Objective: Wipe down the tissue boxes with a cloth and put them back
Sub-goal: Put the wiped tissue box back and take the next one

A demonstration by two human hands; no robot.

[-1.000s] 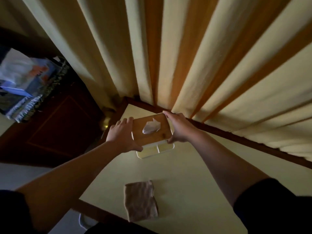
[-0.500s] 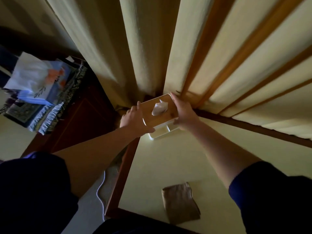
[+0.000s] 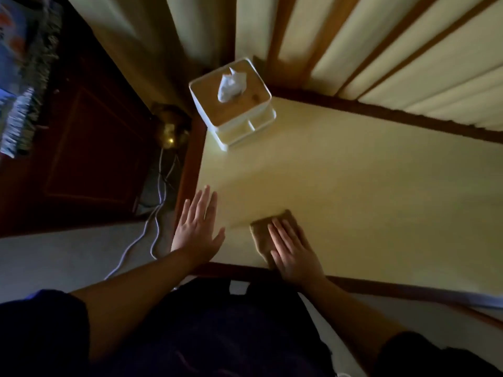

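A white tissue box [image 3: 239, 123] with a wooden lid and a tissue sticking up stands alone in the table's far left corner, against the curtain. Neither hand touches it. A brown folded cloth [image 3: 262, 235] lies near the table's front edge. My right hand [image 3: 292, 250] rests flat on the cloth with its fingers stretched out and covers most of it. My left hand [image 3: 197, 227] is open, fingers spread, over the table's left front edge, holding nothing.
The pale yellow table [image 3: 353, 186] has a dark wooden rim. Striped curtains [image 3: 381, 50] hang behind it. To the left stand a dark wooden cabinet [image 3: 89, 145], a brass object [image 3: 170, 129] and white cables [image 3: 152, 224] on the floor. A blue tissue box [image 3: 13, 50] sits far left.
Both hands have let go of the white tissue box and drawn back toward me. The right hand has come down on the cloth; the box stays in the corner.
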